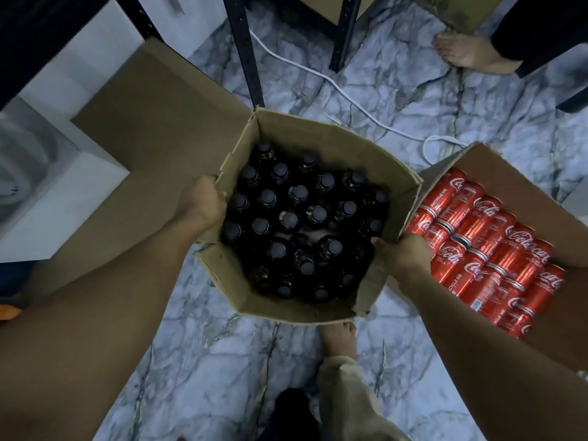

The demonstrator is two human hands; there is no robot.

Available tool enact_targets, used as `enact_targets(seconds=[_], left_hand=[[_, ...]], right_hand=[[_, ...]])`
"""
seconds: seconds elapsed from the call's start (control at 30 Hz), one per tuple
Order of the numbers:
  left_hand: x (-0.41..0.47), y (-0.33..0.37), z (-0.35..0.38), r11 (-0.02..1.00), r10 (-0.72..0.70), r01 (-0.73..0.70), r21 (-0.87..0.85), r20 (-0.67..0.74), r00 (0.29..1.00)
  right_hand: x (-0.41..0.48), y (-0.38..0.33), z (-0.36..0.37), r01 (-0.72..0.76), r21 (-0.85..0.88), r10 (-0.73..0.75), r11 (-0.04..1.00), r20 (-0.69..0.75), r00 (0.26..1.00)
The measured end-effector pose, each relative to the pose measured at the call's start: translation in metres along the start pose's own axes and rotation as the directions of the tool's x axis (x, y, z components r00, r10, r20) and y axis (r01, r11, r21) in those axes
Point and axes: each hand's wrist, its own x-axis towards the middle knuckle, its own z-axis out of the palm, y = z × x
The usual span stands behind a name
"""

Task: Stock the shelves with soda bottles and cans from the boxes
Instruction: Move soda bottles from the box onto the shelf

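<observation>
An open cardboard box (321, 135) sits on the marble floor in the middle of the head view, packed with several dark soda bottles (288, 219) standing upright, caps up. My left hand (200, 203) grips the box's left wall at its rim. My right hand (402, 254) grips the right wall, thumb inside. To the right a second open box (521, 192) holds several red cola cans (486, 246) lying on their sides in rows. My right forearm covers the near end of those cans.
Black metal shelf legs (245, 55) rise just behind the bottle box. A white cable (334, 87) crosses the floor. Another person's bare foot (467, 54) stands at the top right. My own foot (339, 340) touches the box's near side. A cardboard flap (152, 122) and white objects lie left.
</observation>
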Motion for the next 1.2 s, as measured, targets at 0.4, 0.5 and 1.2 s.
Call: enact_targets(seconds=[0.4,0.5,1.2], left_hand=[[-0.069,-0.060,0.000,0.988,-0.049,0.034,-0.153,-0.094,0.994],[-0.102,-0.093,0.000,0.967,-0.134,0.106,-0.232,-0.107,0.985],[-0.313,-0.314,0.040,0.758,-0.589,0.457,-0.464,-0.188,0.786]], right_hand=[[-0.016,0.003,0.006,0.233,-0.372,-0.261,0.898,-0.026,0.965],[-0.026,-0.008,0.012,0.339,-0.446,-0.352,0.828,0.058,0.934],[-0.164,-0.046,0.153,0.707,-0.578,-0.560,0.407,0.454,0.693]])
